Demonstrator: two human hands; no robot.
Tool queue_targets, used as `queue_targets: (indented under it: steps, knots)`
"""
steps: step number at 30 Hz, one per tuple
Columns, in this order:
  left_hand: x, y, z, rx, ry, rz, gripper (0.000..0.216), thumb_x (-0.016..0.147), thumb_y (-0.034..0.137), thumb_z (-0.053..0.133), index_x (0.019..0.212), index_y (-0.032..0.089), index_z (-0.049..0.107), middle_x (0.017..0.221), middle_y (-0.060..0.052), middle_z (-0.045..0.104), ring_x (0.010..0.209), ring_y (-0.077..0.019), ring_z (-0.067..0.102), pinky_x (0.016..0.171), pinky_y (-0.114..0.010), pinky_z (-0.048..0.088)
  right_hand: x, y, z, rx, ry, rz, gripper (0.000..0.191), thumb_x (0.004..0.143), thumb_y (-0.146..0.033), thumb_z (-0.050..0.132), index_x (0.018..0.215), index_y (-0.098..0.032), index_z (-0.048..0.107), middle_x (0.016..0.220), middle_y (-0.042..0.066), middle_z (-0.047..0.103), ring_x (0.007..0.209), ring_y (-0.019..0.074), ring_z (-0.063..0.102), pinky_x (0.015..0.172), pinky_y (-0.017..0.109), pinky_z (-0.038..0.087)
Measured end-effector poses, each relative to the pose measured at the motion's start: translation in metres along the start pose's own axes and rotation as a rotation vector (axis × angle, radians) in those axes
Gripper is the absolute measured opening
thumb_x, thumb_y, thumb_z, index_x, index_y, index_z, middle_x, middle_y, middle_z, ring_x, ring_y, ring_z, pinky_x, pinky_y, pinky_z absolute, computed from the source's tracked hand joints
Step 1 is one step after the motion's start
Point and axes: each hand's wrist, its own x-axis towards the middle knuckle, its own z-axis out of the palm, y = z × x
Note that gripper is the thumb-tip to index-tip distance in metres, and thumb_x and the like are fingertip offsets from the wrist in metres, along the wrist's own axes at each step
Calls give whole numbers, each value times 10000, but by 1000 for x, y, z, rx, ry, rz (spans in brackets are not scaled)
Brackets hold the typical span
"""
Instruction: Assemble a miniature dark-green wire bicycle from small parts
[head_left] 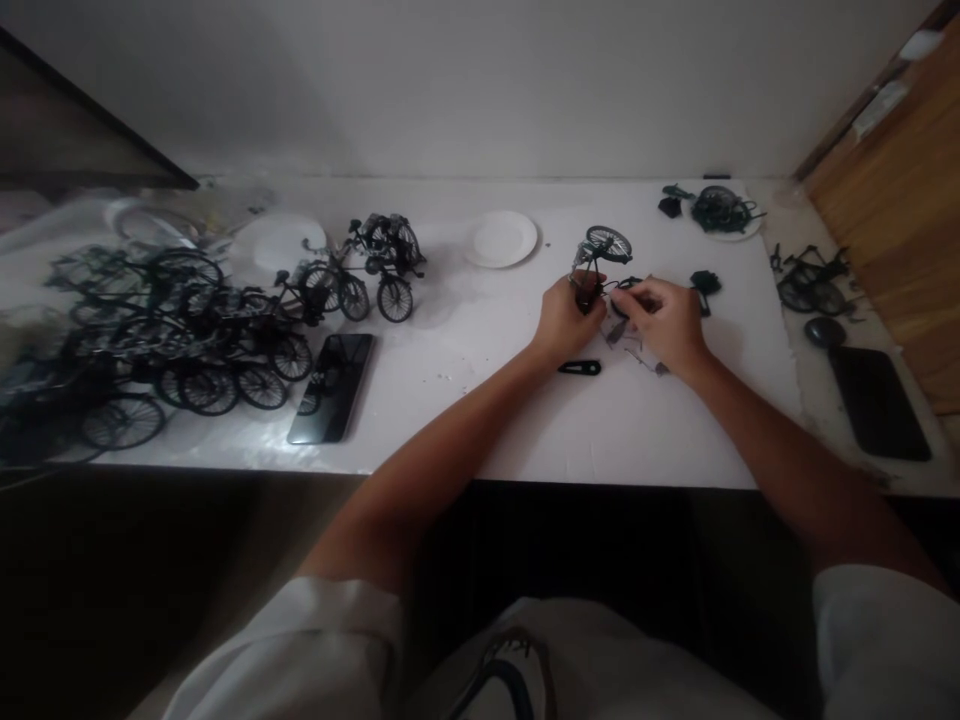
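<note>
My left hand is closed around the frame of a small black model bicycle, whose one spoked wheel stands up behind my fingers. My right hand is closed in a pinch on a small dark part at the same model, right beside the left hand. Both hands rest on the white table. A flat black clip-like piece lies just in front of my left hand. A clear bit of plastic wrapping lies under my right hand.
Several finished black model bicycles are heaped at the left, with a dark phone beside them. A white plate sits at the back, another plate with dark parts at the back right. A second phone lies at the right.
</note>
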Motion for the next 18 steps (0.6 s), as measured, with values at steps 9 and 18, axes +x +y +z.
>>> queue_targets:
  steps: [9,18]
  knots:
    - [3,-9,4,-89,36,-19,252,900,143,699,1150,177,710,1030,-80,798,867,-176,751,818,-329,607,1,0,1,-61,64,-55,280,940,-483,777,847,-220,754,812,56,782,705,190,670,708,344,523]
    - [3,-4,3,-202,42,-64,240,907,136,703,1142,186,688,1082,-86,808,926,-165,780,853,-309,642,1,-5,-1,17,140,-63,255,951,-429,726,799,-235,661,698,0,657,647,154,572,652,320,466]
